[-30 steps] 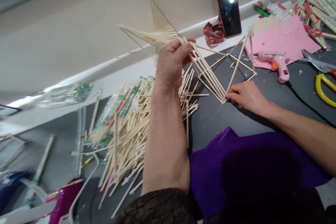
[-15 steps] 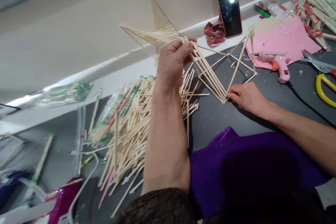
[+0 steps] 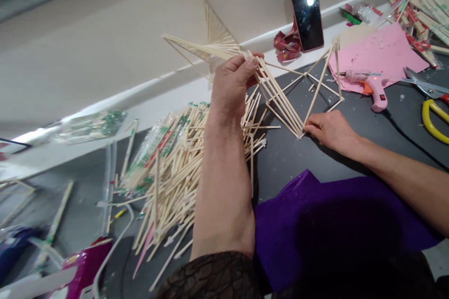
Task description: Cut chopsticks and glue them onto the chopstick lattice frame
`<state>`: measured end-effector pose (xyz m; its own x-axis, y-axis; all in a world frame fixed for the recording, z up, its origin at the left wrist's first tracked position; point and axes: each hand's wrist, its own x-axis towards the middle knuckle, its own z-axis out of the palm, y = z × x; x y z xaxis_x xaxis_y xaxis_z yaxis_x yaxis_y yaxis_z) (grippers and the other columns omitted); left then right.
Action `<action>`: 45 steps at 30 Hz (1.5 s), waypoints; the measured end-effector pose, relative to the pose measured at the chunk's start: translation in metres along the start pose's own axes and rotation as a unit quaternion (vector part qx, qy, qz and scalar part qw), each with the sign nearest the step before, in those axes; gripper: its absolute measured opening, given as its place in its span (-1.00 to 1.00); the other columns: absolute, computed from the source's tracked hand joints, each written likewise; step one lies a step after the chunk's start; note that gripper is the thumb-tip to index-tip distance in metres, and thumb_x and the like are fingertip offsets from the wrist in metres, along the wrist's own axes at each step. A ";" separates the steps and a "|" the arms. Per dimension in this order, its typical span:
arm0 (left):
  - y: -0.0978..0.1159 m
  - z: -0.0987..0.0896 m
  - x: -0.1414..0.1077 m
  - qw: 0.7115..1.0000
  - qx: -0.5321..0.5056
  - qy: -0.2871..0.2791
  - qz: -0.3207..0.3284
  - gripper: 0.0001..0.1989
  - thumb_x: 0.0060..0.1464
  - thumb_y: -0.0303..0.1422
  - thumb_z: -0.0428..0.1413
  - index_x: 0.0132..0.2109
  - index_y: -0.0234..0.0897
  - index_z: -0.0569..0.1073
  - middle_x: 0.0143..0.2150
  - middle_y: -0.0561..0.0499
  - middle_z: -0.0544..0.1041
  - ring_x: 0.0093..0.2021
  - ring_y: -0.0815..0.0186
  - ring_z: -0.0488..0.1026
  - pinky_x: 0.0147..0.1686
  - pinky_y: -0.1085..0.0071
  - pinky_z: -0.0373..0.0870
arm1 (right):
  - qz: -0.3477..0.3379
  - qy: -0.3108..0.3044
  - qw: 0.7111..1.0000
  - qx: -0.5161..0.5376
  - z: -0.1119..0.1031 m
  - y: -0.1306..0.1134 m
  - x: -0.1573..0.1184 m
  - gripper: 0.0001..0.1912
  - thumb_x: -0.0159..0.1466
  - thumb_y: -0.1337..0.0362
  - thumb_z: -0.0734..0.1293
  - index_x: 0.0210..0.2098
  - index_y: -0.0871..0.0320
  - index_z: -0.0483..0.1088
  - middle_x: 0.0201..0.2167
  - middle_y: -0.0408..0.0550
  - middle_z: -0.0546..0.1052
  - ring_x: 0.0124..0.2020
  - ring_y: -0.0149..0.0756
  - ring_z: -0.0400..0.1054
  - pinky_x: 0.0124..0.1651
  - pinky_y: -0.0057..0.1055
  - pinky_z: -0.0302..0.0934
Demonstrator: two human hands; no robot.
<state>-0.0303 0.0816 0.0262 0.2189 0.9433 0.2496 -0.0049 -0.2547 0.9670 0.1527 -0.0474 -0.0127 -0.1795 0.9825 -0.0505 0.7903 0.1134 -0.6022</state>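
Frame (image 3: 280, 92) of thin sticks stands on the grey table (image 3: 280, 168), between and beyond the two hands. The left hand (image 3: 233, 74) pinches its raised junction between thumb and fingers, where a row of sticks slopes down to the near corner. The right hand (image 3: 329, 131) has its fingers bunched, pinching the frame at that corner, beside a white blob (image 3: 299, 137); the fingertips' exact hold is hidden. Past the left hand, the far points (image 3: 196, 46) reach out toward the wall (image 3: 105, 46).

The joints look like the weak places. If the blob is soft glue, a tug from either hand could pull the row apart, and a hard squeeze could snap a stick. Should the left hand tilt, the far points, seemingly unsupported, could twist the junction.

The glue gun (image 3: 378, 88) lies partly on the pink paper (image 3: 382, 51), its nozzle right by a stick of the frame. A small light shows on its body, so it may be hot and could burn a stray finger. Its cord (image 3: 410, 135) runs near the right arm (image 3: 403, 173); a sideways sweep could drag the gun into the frame.
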 end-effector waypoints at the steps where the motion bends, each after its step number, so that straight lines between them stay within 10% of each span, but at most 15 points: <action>1: 0.000 0.000 0.000 1.000 0.002 0.003 0.000 -0.90 0.02 -0.28 0.25 -0.32 -0.19 0.57 -0.43 0.03 0.51 -0.41 0.35 0.45 -0.33 0.41 0.46 | 0.000 0.000 1.000 -0.003 0.000 0.000 0.000 -0.76 0.33 0.29 0.26 -0.32 0.24 0.55 -0.59 -0.13 0.48 -0.54 -0.45 0.31 -0.36 -0.47 0.09; 19: 0.003 0.003 -0.001 1.000 0.012 0.010 -0.004 -0.95 0.07 -0.37 0.20 -0.35 -0.18 0.55 -0.48 0.05 0.46 -0.44 0.37 0.41 -0.34 0.40 0.44 | -0.029 -0.009 0.989 -0.144 0.000 0.003 -0.001 -0.74 0.38 0.24 0.22 -0.16 0.14 0.54 -0.19 -0.05 0.62 -0.20 -0.24 0.48 -0.34 -0.41 0.10; 45: -0.002 0.000 0.001 1.000 0.015 0.009 0.014 -0.76 -0.07 -0.13 0.30 -0.30 -0.16 0.57 -0.43 0.03 0.50 -0.36 0.30 0.48 -0.31 0.37 0.47 | -0.087 0.023 0.965 -0.248 0.006 0.007 -0.004 -0.70 0.38 0.33 0.12 -0.16 0.17 0.49 -0.28 0.06 0.58 -0.36 -0.24 0.42 -0.46 -0.35 -0.07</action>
<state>-0.0300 0.0826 0.0245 0.2018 0.9394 0.2773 0.0194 -0.2869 0.9578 0.1552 -0.0518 -0.0216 -0.3166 0.9467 0.0595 0.9360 0.3220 -0.1422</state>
